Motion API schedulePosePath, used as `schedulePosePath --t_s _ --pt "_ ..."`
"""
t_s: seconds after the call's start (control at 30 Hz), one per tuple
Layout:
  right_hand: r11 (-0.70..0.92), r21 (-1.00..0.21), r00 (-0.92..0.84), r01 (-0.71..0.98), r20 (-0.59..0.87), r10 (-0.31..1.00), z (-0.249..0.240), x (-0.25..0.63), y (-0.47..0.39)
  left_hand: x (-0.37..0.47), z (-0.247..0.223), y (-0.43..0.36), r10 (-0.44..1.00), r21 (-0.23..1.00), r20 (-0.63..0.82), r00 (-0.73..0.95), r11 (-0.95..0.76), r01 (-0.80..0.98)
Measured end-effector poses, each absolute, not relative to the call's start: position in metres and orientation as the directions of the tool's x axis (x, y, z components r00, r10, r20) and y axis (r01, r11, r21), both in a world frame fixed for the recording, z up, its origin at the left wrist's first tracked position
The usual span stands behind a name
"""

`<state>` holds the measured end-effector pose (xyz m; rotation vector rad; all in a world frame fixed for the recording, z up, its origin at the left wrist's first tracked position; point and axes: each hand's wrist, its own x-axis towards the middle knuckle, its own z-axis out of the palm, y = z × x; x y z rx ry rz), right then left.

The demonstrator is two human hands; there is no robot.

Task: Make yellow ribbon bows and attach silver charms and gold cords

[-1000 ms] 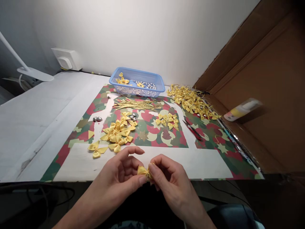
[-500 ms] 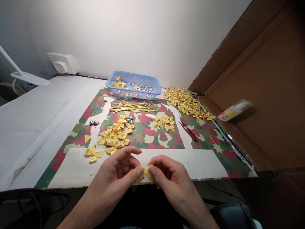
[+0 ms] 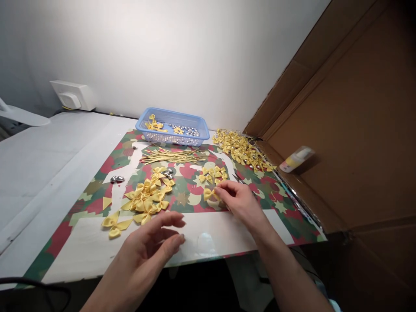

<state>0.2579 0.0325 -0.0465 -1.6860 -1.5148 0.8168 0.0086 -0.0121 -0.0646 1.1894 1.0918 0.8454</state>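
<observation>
Between the fingertips of my right hand (image 3: 238, 203) is a yellow ribbon bow (image 3: 210, 194), held at its right end just in front of a small group of bows (image 3: 206, 174). My left hand (image 3: 154, 249) hovers over the near edge of the table with thumb and fingers apart, holding nothing. Beyond it lies a larger pile of yellow bows (image 3: 146, 193), with one looser bow (image 3: 114, 224) nearest me. Silver bells (image 3: 168, 173) sit at the pile's far side, and a few more (image 3: 117, 179) lie to its left. Dark scissors (image 3: 238, 178) are partly hidden behind my right hand.
A blue basket (image 3: 172, 138) with bows and silver bells stands by the wall. Gold cords (image 3: 172, 156) lie in front of it. A heap of corded bows (image 3: 242, 147) is at the back right. A bottle (image 3: 296, 159) stands beside the cardboard (image 3: 341, 130) on the right.
My right hand has carried the bow forward and right, toward the small group of bows. My left hand has let go of it and opened. The camera view has shifted slightly.
</observation>
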Motion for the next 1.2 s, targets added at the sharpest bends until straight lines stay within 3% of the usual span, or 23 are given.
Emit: schedulePosePath --t_s 0.13,0.27,0.57,0.87,1.2 --pt "-0.067 -0.742 0.128 0.667 0.025 0.991 -0.055 0.257 0.06 0.001 -0.072 -0.018 0.906 0.977 -0.21 0.368 0.205 0.055" --pt "-0.05 -0.607 0.151 0.793 0.117 0.982 -0.054 0.252 0.062 0.0 -0.079 -0.021 0.92 0.97 -0.214 0.327 0.239 -0.038" --pt "0.136 -0.399 -0.044 0.907 0.232 0.972 -0.057 0.231 0.047 0.002 -0.069 -0.018 0.906 0.982 -0.167 0.389 0.188 -0.016" --pt "0.189 -0.379 -0.11 0.906 0.22 0.969 -0.06 0.239 0.069 -0.004 -0.067 -0.015 0.87 0.991 -0.121 0.479 0.075 0.114" --pt "0.366 -0.428 -0.296 0.826 0.224 0.929 -0.052 0.172 0.068 -0.005 -0.061 -0.013 0.87 0.99 -0.128 0.476 0.143 0.005"
